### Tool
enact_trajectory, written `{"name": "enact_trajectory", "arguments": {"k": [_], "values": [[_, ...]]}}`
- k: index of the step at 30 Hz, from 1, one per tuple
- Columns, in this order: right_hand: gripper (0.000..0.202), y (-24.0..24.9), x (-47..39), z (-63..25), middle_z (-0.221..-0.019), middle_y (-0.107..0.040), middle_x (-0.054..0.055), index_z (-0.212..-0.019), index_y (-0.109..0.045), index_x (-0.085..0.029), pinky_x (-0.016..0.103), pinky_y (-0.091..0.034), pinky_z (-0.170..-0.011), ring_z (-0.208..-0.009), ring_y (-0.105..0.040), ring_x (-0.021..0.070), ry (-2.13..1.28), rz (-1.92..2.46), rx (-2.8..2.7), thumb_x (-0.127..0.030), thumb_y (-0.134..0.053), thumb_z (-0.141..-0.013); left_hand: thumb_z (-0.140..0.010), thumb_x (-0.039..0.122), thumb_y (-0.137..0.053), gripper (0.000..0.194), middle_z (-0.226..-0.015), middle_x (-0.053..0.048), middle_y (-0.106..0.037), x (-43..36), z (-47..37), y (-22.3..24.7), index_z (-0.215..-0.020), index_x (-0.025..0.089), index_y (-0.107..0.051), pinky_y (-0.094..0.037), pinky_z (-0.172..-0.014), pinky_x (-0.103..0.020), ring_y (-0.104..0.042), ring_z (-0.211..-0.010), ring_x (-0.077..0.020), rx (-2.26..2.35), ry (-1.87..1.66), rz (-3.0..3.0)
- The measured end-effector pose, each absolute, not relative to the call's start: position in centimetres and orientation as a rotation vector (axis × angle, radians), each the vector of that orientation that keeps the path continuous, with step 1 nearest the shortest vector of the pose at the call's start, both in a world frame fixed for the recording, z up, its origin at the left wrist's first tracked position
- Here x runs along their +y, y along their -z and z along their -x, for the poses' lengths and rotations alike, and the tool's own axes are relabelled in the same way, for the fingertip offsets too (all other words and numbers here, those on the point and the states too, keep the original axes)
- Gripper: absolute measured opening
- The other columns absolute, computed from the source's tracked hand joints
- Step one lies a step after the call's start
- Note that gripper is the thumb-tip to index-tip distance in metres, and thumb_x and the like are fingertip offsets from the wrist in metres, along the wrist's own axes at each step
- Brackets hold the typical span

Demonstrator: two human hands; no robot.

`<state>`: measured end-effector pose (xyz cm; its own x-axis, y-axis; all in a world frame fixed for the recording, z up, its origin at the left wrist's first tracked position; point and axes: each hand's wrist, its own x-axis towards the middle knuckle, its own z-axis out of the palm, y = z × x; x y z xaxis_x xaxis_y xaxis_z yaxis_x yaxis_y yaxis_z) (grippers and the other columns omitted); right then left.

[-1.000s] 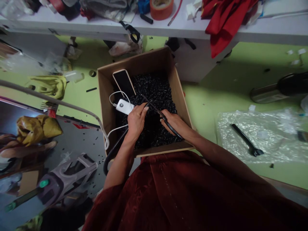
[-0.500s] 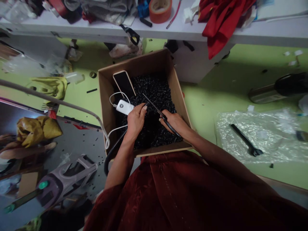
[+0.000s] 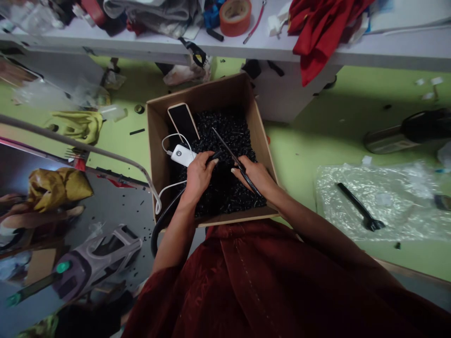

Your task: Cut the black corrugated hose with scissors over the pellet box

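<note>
My left hand (image 3: 200, 171) is closed round a black ribbed tube (image 3: 166, 213). The tube comes over the box's left side and along the wrist, and a short end pokes out past the fingertips. In my right hand (image 3: 254, 174) is a tool with a long thin blade and black handle (image 3: 225, 146), pointing up and left. Its blade is apart from the tube end; whether it has a second blade is unclear. Both hands are over a cardboard box (image 3: 262, 141) holding many small black pieces (image 3: 229, 124).
A phone (image 3: 183, 121) and a white power bank (image 3: 181, 156) with a white cable lie in the box's left part. Beyond is a cluttered white shelf (image 3: 268, 51). Clear plastic sheeting (image 3: 331, 206) carries a black tool (image 3: 359, 206). A metal flask (image 3: 387, 141) lies at right.
A little more of the black tube shows past my left fingertips. The blade in my right hand has shifted slightly up and away. The view has moved slightly.
</note>
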<state>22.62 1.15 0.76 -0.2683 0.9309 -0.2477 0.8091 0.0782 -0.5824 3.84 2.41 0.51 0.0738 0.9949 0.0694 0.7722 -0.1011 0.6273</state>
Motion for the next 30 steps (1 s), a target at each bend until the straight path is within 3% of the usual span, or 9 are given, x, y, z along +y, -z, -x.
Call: {"name": "enact_trajectory", "arguments": {"k": [7,11,16,24,27,30], "values": [[0.033,-0.2,1.0,-22.8,-0.095,-0.069,0.01,-0.114,-0.05,-0.02,0.032,-0.046,-0.072,-0.087,-0.066,0.0259,-0.933,1.676,-2.104,-0.041,-0.044,-0.089,-0.092,0.034,-0.045,0.036,-0.103,-0.01,-0.068,1.6,-4.5,-0.8,-0.117,0.016,-0.062,-0.046,-0.083,-0.031,-0.063,-0.093,-0.0212,1.868,-0.462,-2.117],[0.033,0.7,1.1,-22.9,-0.096,-0.067,0.009,-0.113,-0.049,-0.021,0.034,-0.047,-0.073,-0.085,-0.064,0.0241,-0.99,1.547,-1.938,-0.042,-0.046,-0.087,-0.091,0.029,-0.047,0.033,-0.105,-0.011,-0.067,-0.5,-5.7,-1.8,-0.117,0.016,-0.062,-0.046,-0.084,-0.031,-0.063,-0.095,-0.0216,1.786,-0.382,-2.144],[0.034,1.4,0.9,-22.9,-0.08,-0.061,0.0,-0.11,-0.048,-0.023,0.029,-0.049,-0.063,-0.063,-0.061,0.0143,-1.311,1.305,-1.712,-0.045,-0.048,-0.085,-0.085,0.014,-0.053,0.035,-0.115,-0.013,-0.064,-2.5,-6.3,-2.0,-0.119,0.012,-0.059,-0.045,-0.094,-0.034,-0.06,-0.107,-0.0219,1.643,-0.505,-1.923],[0.031,1.1,0.5,-22.6,-0.061,-0.05,-0.007,-0.105,-0.048,-0.021,0.025,-0.045,-0.052,-0.052,-0.051,0.011,-1.522,1.221,-1.646,-0.038,-0.054,-0.08,-0.082,0.014,-0.054,0.04,-0.12,-0.014,-0.064,-2.3,-4.0,-3.1,-0.122,0.01,-0.058,-0.044,-0.098,-0.036,-0.059,-0.112,-0.022,1.321,-0.407,-1.819],[0.03,0.5,-0.1,-22.0,-0.063,-0.05,-0.006,-0.105,-0.048,-0.02,0.025,-0.044,-0.052,-0.052,-0.05,0.0105,-1.581,1.192,-1.684,-0.037,-0.053,-0.081,-0.082,0.012,-0.052,0.037,-0.113,-0.012,-0.067,-2.1,-2.4,-4.0,-0.118,0.013,-0.061,-0.046,-0.093,-0.036,-0.062,-0.104,-0.0216,1.238,-0.3,-1.875],[0.029,-0.4,-0.7,-21.3,-0.066,-0.051,-0.005,-0.103,-0.048,-0.02,0.026,-0.044,-0.053,-0.053,-0.05,0.0104,-1.602,1.229,-1.675,-0.036,-0.053,-0.08,-0.082,0.013,-0.052,0.037,-0.097,-0.006,-0.071,-2.0,-1.2,-4.7,-0.117,0.018,-0.062,-0.05,-0.08,-0.031,-0.065,-0.082,-0.0173,1.13,-0.245,-1.846]]}}
